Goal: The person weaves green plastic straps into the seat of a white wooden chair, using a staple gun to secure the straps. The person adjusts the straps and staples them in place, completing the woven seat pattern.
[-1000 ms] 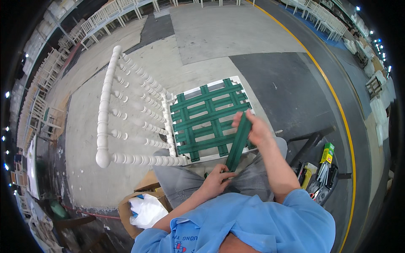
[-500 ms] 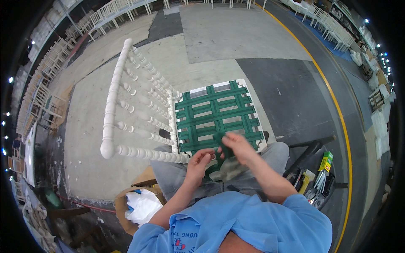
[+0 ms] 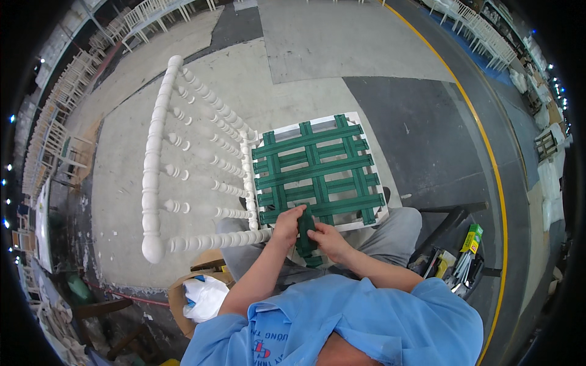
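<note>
A white chair with turned spindles lies before me, its seat frame facing up. Green webbing straps cross over and under each other on the seat. At the near edge, a loose green webbing strap hangs down between my thighs. My left hand pinches it from the left, close to the seat frame. From the right, my right hand grips the same strap, thumb on its face. The strap's lower end is partly hidden near my lap.
On my right is a dark holder with tools and a green-yellow box, beside a dark bar. A cardboard box with white plastic stands at my left. Rows of white chairs line the far left. A yellow line runs along the floor.
My right hand has come down and slightly left from the seat's edge. The loose strap, blurred and bunched before, now lies flatter between both hands. The chair's back has tilted a little left.
</note>
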Action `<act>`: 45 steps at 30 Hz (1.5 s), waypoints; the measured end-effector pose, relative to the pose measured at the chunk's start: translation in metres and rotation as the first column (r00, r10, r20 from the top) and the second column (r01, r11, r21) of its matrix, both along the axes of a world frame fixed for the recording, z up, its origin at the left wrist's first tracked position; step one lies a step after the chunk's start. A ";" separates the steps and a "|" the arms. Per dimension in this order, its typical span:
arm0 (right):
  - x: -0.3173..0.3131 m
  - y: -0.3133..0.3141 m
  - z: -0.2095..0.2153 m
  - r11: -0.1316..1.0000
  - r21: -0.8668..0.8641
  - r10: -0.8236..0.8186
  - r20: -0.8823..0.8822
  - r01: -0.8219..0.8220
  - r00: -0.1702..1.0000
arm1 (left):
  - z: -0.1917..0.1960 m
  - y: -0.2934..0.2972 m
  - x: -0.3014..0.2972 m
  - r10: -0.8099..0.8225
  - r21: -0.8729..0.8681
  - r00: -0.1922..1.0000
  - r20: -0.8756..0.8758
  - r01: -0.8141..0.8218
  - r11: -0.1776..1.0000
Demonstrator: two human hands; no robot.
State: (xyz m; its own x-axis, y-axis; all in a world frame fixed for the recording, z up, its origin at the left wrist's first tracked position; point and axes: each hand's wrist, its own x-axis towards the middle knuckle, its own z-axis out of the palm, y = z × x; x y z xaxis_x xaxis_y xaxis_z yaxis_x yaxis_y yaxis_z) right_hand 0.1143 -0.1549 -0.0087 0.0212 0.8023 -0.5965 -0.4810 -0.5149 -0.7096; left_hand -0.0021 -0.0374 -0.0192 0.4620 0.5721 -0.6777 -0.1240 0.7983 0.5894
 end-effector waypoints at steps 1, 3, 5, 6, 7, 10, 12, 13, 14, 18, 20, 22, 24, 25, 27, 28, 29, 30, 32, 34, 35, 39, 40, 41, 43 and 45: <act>0.005 0.000 -0.001 1.000 -0.012 0.022 0.064 -0.021 0.998 | -0.003 0.009 0.004 0.003 -0.035 1.000 -0.016 -0.004 0.999; 0.012 0.004 -0.003 1.000 -0.007 0.005 0.163 -0.003 0.987 | -0.011 0.026 0.009 -0.003 -0.035 1.000 -0.008 0.003 0.999; 0.016 0.010 -0.005 0.997 0.035 -0.072 0.230 0.066 0.970 | -0.020 0.038 0.011 0.028 -0.074 0.999 0.046 -0.025 0.997; 0.019 0.018 -0.005 0.999 0.038 -0.038 0.263 0.029 0.964 | -0.031 0.044 0.008 0.071 -0.119 0.993 0.092 -0.060 0.991; 0.028 0.027 -0.005 0.999 0.040 -0.020 0.302 0.009 0.953 | -0.033 0.047 0.011 0.099 -0.167 0.985 0.143 -0.074 0.983; 0.056 0.063 -0.006 0.994 0.095 0.003 0.480 -0.056 0.877 | -0.031 0.043 0.018 0.272 -0.331 0.891 0.364 -0.149 0.932; 0.066 0.094 -0.009 0.982 0.115 0.049 0.615 -0.152 0.787 | -0.036 0.042 0.016 0.342 -0.371 0.853 0.395 -0.193 0.908; 0.067 0.111 -0.012 0.973 0.101 0.084 0.687 -0.209 0.722 | -0.038 0.042 0.017 0.375 -0.394 0.830 0.413 -0.208 0.895; 0.069 0.126 -0.014 0.961 0.080 0.117 0.751 -0.265 0.650 | -0.040 0.041 0.017 0.374 -0.389 0.824 0.427 -0.206 0.898; 0.061 0.177 -0.009 0.813 -0.448 0.575 0.523 -0.371 0.629 | -0.050 0.039 0.011 0.392 -0.405 0.804 0.446 -0.209 0.890; 0.072 0.186 -0.020 0.759 -0.571 0.603 0.435 -0.313 0.669 | -0.044 0.038 0.021 0.350 -0.399 0.813 0.465 -0.160 0.903; 0.064 0.190 -0.026 0.794 -0.542 0.538 0.414 -0.276 0.734 | -0.044 0.038 0.016 0.334 -0.371 0.836 0.436 -0.172 0.913; 0.057 0.185 -0.030 0.866 -0.464 0.388 0.389 -0.186 0.836 | -0.045 0.040 0.013 0.320 -0.347 0.843 0.432 -0.172 0.922; 0.052 0.180 -0.033 0.909 -0.400 0.272 0.361 -0.116 0.892 | -0.045 0.041 0.011 0.315 -0.334 0.846 0.430 -0.175 0.926; 0.046 0.169 -0.037 0.965 -0.260 0.103 0.320 -0.017 0.942 | -0.043 0.043 0.010 0.292 -0.319 0.844 0.449 -0.154 0.935; 0.045 0.163 -0.040 0.983 -0.184 0.048 0.311 0.010 0.949 | -0.040 0.043 0.009 0.276 -0.313 0.845 0.458 -0.137 0.940; 0.044 0.157 -0.043 0.994 -0.106 -0.004 0.299 0.037 0.954 | -0.038 0.041 0.007 0.166 -0.192 0.942 0.293 -0.112 0.975; 0.045 0.154 -0.044 0.996 -0.073 -0.020 0.320 0.045 0.947 | -0.036 0.039 0.008 0.062 -0.075 0.993 0.104 -0.055 0.996; 0.048 0.158 -0.045 0.997 0.028 -0.075 0.412 0.070 0.908 | -0.031 0.035 0.009 -0.028 0.273 0.957 -0.288 0.110 0.956; 0.044 0.163 -0.043 0.990 0.122 -0.126 0.482 0.076 0.867 | -0.026 0.040 0.005 0.101 0.438 0.962 -0.253 0.021 0.899; 0.046 0.171 -0.042 0.983 0.175 -0.144 0.548 0.056 0.824 | -0.024 0.043 0.003 0.164 0.514 0.960 -0.228 -0.024 0.857; 0.072 0.203 -0.038 0.967 0.222 -0.106 0.800 -0.128 0.590 | 0.002 0.074 0.023 0.266 0.002 0.951 0.157 -0.269 0.963; 0.076 0.212 -0.036 0.963 0.184 -0.068 0.874 -0.197 0.481 | 0.001 0.084 0.028 0.309 -0.025 0.934 0.180 -0.310 0.950; 0.079 0.219 -0.035 0.957 0.137 -0.036 0.932 -0.257 0.360 | 0.000 0.093 0.033 0.340 -0.072 0.917 0.207 -0.332 0.940; 0.083 0.225 -0.040 0.939 0.220 -0.131 0.939 -0.263 0.318 | -0.006 0.107 0.043 0.402 -0.178 0.878 0.258 -0.366 0.913; 0.085 0.229 -0.042 0.927 0.236 -0.151 0.946 -0.290 0.288 | -0.013 0.119 0.053 0.441 -0.220 0.848 0.293 -0.389 0.895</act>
State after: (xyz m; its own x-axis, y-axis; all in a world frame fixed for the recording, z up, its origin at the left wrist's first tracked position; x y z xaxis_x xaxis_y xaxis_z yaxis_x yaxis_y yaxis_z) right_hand 0.1992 0.0742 -0.0503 0.3180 0.9450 0.0761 0.6581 -0.1622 -0.7353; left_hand 0.0510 0.0816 -0.0324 0.4126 0.6661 -0.6213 -0.6273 0.7024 0.3365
